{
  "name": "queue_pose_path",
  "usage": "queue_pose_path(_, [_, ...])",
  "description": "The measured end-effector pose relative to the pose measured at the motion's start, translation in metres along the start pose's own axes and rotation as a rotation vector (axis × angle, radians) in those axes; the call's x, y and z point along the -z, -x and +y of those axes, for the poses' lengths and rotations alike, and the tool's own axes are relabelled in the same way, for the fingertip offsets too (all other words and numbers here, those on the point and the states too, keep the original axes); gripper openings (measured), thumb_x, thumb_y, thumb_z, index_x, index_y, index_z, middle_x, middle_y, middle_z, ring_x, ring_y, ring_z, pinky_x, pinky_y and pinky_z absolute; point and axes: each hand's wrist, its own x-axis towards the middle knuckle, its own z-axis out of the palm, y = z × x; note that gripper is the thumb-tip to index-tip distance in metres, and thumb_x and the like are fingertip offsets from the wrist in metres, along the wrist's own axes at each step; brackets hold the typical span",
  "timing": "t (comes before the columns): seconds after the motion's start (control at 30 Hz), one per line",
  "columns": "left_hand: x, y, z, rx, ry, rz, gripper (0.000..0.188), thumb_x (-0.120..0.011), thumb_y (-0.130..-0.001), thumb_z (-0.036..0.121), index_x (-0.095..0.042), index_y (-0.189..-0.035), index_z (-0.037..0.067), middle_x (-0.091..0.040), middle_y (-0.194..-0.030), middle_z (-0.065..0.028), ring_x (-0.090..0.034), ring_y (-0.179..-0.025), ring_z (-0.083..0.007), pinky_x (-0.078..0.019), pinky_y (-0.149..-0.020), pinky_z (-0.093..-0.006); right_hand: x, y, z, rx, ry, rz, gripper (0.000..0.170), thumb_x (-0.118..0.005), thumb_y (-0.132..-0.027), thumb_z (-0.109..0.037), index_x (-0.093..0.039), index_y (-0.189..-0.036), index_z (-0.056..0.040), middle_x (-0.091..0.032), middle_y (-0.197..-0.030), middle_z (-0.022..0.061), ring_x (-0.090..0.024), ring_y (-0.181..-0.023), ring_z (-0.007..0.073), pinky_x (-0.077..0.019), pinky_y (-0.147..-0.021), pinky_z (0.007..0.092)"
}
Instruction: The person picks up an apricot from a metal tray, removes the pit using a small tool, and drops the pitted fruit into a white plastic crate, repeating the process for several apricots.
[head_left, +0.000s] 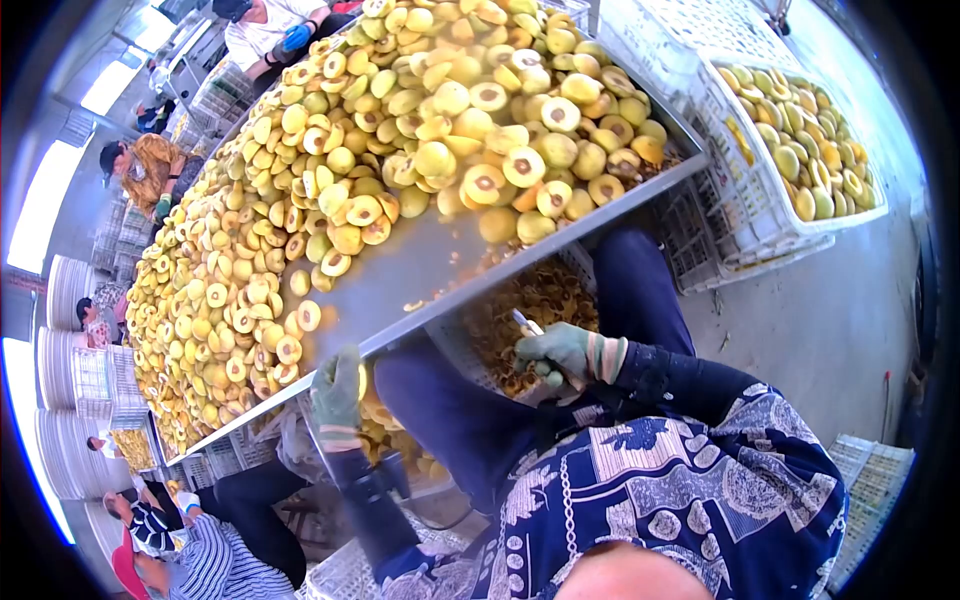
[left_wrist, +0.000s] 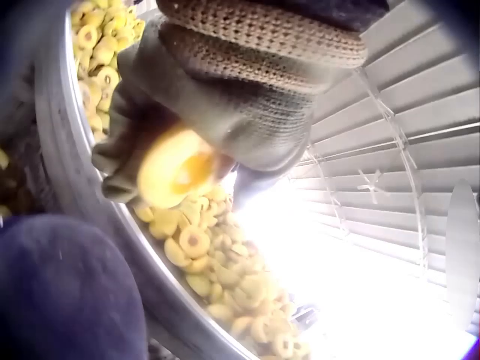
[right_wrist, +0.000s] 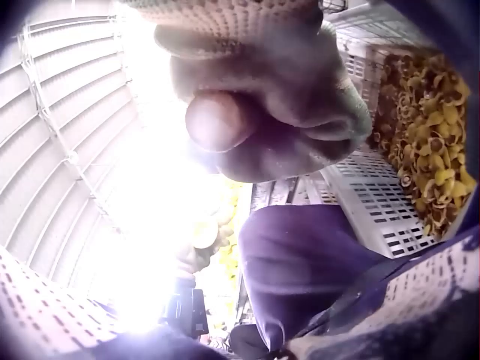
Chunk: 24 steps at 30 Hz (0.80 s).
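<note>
My left hand [head_left: 338,392], in a green-grey knitted glove, holds a yellow peach half [left_wrist: 159,171] at the metal table's front edge. The half's hollowed cut face shows in the left wrist view. My right hand [head_left: 562,352], gloved too, is over my lap and grips a slim tool with a pale handle [right_wrist: 217,121]. One light-coloured end [head_left: 524,322] of the tool sticks out past the fingers; its working tip cannot be made out. Many halved peaches [head_left: 340,160], several with brown pit hollows, are heaped on the metal table [head_left: 385,285] in front of me.
Below the table edge, between my knees, a crate holds peels and scraps [right_wrist: 431,142]. At the right stands a white plastic crate [head_left: 740,190] filled with peach halves. Other people [head_left: 150,180] work along the table's left side, near stacked white baskets [head_left: 62,370].
</note>
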Motion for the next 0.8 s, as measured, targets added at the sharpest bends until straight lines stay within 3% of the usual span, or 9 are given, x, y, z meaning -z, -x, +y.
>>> queue_pose_path(0.07, [0.021, -0.02, 0.001, 0.073, -0.338, -0.032, 0.035, -0.062, -0.087, 0.036, -0.067, -0.098, 0.003, -0.067, -0.079, -0.007, -0.065, -0.072, -0.0184, -0.0487, -0.064, -0.0308, 0.002, -0.011, 0.003, -0.056, -0.127, 0.013, 0.02, -0.062, -0.079, -0.019, -0.061, -0.081, 0.001, -0.048, -0.056, 0.0032, -0.043, -0.037, 0.0121, -0.0394, -0.036, 0.029])
queue_pose_path(0.13, [0.022, -0.051, 0.002, -0.253, -0.606, 0.005, 0.036, -0.062, -0.085, 0.036, -0.066, -0.104, 0.005, -0.069, -0.086, -0.012, -0.066, -0.078, -0.0283, -0.0498, -0.072, -0.0381, 0.005, -0.026, 0.007, -0.08, -0.096, 0.007, 0.022, -0.063, -0.079, -0.021, -0.061, -0.082, 0.0012, -0.049, -0.057, 0.0048, -0.044, -0.038, 0.0148, -0.0389, -0.036, 0.0303])
queue_pose_path(0.2, [0.007, -0.096, 0.0, -0.34, -0.735, 0.13, 0.046, -0.059, -0.084, 0.042, -0.061, -0.116, 0.009, -0.062, -0.114, -0.0181, -0.058, -0.107, -0.0334, -0.0445, -0.092, -0.0403, 0.003, -0.031, 0.005, -0.077, -0.057, 0.018, 0.025, -0.063, -0.08, -0.024, -0.061, -0.083, 0.0012, -0.05, -0.057, 0.0057, -0.045, -0.039, 0.0161, -0.0372, -0.036, 0.0297])
queue_pose_path(0.43, [-0.039, -0.209, -0.002, -0.221, -0.917, 0.076, 0.057, -0.058, -0.083, 0.037, -0.048, -0.133, 0.01, -0.054, -0.126, -0.0215, -0.052, -0.116, -0.0373, -0.0416, -0.096, -0.0416, 0.011, -0.043, 0.005, -0.041, 0.03, 0.136, 0.027, -0.062, -0.083, -0.029, -0.066, -0.087, -0.0026, -0.058, -0.06, 0.0055, -0.053, -0.044, 0.0165, -0.0425, -0.041, 0.0294])
queue_pose_path(0.5, [-0.032, -0.213, -0.019, -0.204, -0.919, 0.061, 0.061, -0.066, -0.08, 0.036, -0.049, -0.13, 0.006, -0.058, -0.12, -0.0209, -0.056, -0.108, -0.0348, -0.0454, -0.091, -0.0401, 0.041, -0.077, 0.044, 0.728, 0.848, 0.03, 0.027, -0.064, -0.082, -0.03, -0.068, -0.085, -0.0037, -0.061, -0.063, 0.0059, -0.059, -0.052, 0.0165, -0.0471, -0.047, 0.0303])
queue_pose_path(0.57, [-0.047, -0.177, 0.02, -0.167, -0.708, 0.005, 0.058, -0.074, -0.076, 0.034, -0.055, -0.119, 0.001, -0.064, -0.102, -0.0158, -0.062, -0.085, -0.0263, -0.0522, -0.075, -0.0387, 0.008, -0.035, -0.001, -0.029, 0.269, 0.134, 0.028, -0.065, -0.08, -0.032, -0.068, -0.083, -0.0045, -0.064, -0.07, 0.0059, -0.063, -0.063, 0.0164, -0.0492, -0.054, 0.0298])
queue_pose_path(0.63, [-0.05, -0.201, -0.036, -0.057, -0.396, 0.025, 0.052, -0.079, -0.07, 0.033, -0.057, -0.105, 0.002, -0.063, -0.091, -0.0091, -0.059, -0.078, -0.0224, -0.0524, -0.069, -0.0389, 0.002, -0.03, 0.005, 0.071, 0.39, 0.207, 0.033, -0.064, -0.074, -0.034, -0.067, -0.087, -0.0034, -0.066, -0.077, 0.0056, -0.062, -0.067, 0.0182, -0.0481, -0.06, 0.0317])
queue_pose_path(0.7, [-0.044, -0.223, -0.079, -0.185, -0.462, -0.084, 0.028, -0.056, -0.092, 0.022, -0.057, -0.109, 0.001, -0.062, -0.097, -0.0056, -0.059, -0.088, -0.0197, -0.051, -0.077, -0.0336, 0.001, -0.03, 0.016, 0.182, 0.275, 0.125, 0.022, -0.062, -0.08, -0.029, -0.066, -0.079, -0.0082, -0.061, -0.065, 0.0031, -0.054, -0.05, 0.0137, -0.043, -0.046, 0.0289])
queue_pose_path(0.8, [-0.062, -0.178, -0.022, -0.238, -0.384, 0.003, 0.041, -0.068, -0.081, 0.031, -0.057, -0.101, -0.003, -0.062, -0.084, -0.0088, -0.058, -0.072, -0.0209, -0.0506, -0.063, -0.0339, 0.002, -0.012, 0.005, 0.098, 0.241, 0.059, 0.024, -0.06, -0.081, -0.03, -0.065, -0.089, -0.0078, -0.06, -0.065, 0.0029, -0.056, -0.054, 0.0136, -0.0446, -0.049, 0.0296])
